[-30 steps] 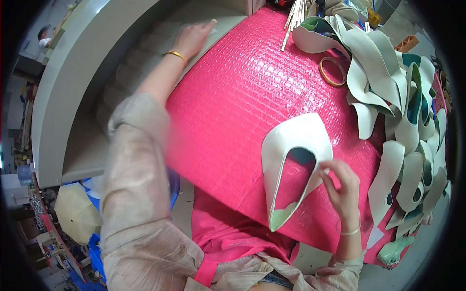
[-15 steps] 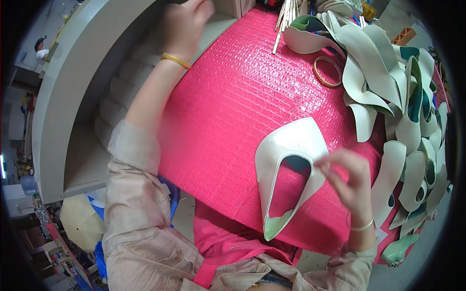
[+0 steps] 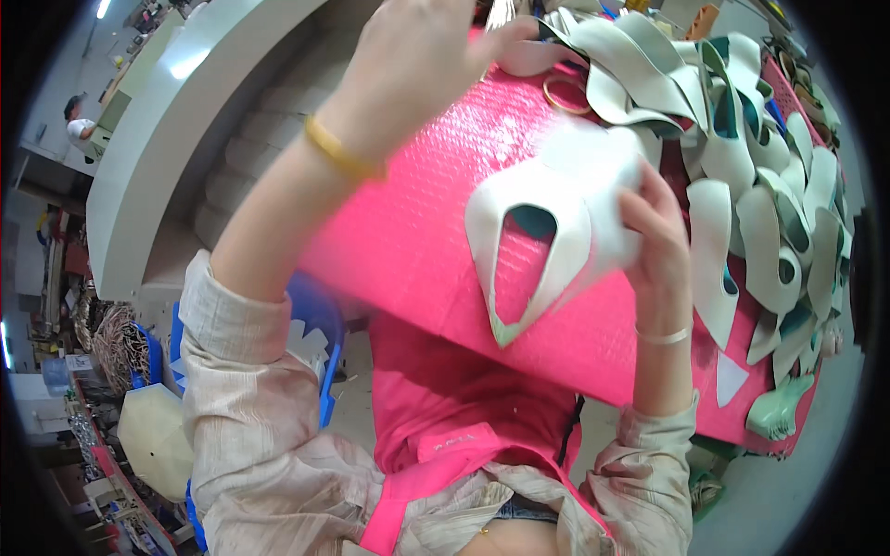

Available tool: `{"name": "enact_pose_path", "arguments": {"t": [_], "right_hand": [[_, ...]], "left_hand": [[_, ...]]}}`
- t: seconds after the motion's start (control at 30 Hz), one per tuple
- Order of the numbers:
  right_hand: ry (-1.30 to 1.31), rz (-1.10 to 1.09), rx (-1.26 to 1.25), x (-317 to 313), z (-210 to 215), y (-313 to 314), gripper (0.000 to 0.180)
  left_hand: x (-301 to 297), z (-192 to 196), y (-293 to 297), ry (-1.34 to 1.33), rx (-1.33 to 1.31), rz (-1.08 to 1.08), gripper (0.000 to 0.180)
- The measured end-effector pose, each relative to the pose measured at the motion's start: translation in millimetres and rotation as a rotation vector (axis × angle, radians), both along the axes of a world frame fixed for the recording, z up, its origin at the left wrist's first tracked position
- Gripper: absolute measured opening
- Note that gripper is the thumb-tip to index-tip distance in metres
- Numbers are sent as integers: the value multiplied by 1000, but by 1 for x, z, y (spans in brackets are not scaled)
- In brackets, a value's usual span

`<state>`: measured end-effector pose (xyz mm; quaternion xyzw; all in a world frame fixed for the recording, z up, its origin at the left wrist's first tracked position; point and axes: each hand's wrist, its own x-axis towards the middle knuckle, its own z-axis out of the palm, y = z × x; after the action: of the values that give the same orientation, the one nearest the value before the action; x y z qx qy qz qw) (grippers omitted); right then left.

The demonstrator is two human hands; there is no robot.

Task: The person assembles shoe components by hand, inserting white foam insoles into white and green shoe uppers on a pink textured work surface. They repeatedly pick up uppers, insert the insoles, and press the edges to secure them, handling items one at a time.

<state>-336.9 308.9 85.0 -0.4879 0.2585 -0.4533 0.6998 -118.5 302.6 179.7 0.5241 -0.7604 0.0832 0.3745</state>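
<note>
A white shoe upper (image 3: 482,213) with a long opening and a pale green pointed end lies on the pink table. My right hand (image 3: 658,218) is closed on a white piece (image 3: 603,176), smeared by motion, which overlaps the upper's right side. Its exact shape cannot be made out. My left hand (image 3: 422,69), with a yellow band at the wrist, is raised over the far left of the table. It is blurred and partly cut off by the top edge. One digit stretches right towards a pale upper (image 3: 538,57) at the pile; whether they touch is unclear.
Many white, green-lined uppers (image 3: 723,157) heap along the right side. A tape roll (image 3: 565,94) lies by them. A grey curved shelf (image 3: 139,195) with pale pieces inside borders the left. A pale green piece (image 3: 781,408) is at the near right corner. Another person (image 3: 79,125) is far left.
My left hand has moved right, away from the shelf. My right hand now grips a white piece beside the upper. The whole view has shifted, so the table appears higher.
</note>
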Motion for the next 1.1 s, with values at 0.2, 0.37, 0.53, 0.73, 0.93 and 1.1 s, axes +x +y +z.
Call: {"name": "enact_pose_path", "arguments": {"t": [0.2,0.37,0.53,0.73,0.93,1.1], "right_hand": [[-324,-209,109,-86,-22,79,36],[-103,-424,80,-94,-40,92,29],[179,-214,314,-111,-70,100,34],[103,-72,403,-117,-57,123,56],[259,-127,188,-106,-40,106,66],[189,-124,153,-89,-41,95,60]], "left_hand": [[-46,-119,110,-668,575,-576,30],[-36,-128,97,-414,890,-682,27],[-31,-139,116,-478,601,-732,27],[-22,-127,104,-202,692,-664,25],[-35,-99,96,107,749,-660,21],[-32,-106,93,304,589,-577,20]]}}
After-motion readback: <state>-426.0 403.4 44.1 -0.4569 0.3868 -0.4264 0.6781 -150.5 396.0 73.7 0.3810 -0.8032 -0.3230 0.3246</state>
